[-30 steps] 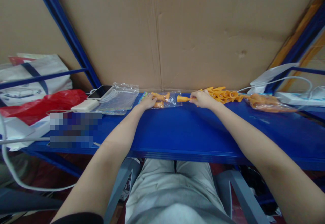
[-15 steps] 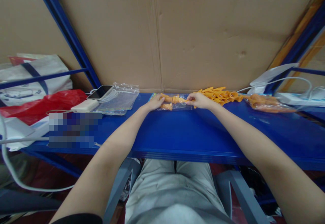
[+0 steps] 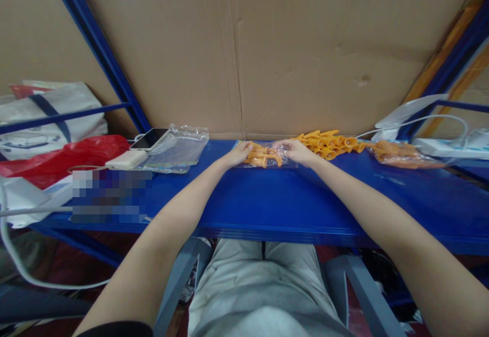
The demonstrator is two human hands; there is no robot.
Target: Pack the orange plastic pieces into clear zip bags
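Observation:
A clear plastic bag (image 3: 289,164) lies on the blue shelf top, with several orange plastic pieces (image 3: 262,157) inside it. At its left end my left hand (image 3: 239,155) is closed on the bag's edge. My right hand (image 3: 296,151) pinches the bag's right end; some of its fingertips are hidden behind the film. Just right of that hand sits a pile of loose orange pieces (image 3: 334,144) with hollow, funnel-like ends. Farther right lies another clear bag filled with orange pieces (image 3: 401,155).
On the left are a phone (image 3: 151,139), a white power bank (image 3: 127,160), flat clear bags (image 3: 183,148) and a red plastic bag (image 3: 64,159). Cardboard (image 3: 298,57) stands behind the blue shelf (image 3: 275,204). A white power strip (image 3: 454,148) lies at far right.
The orange pieces now lie bunched farther inside the bag. My right hand has shifted from a piece to the bag's right end; my left hand has moved slightly right.

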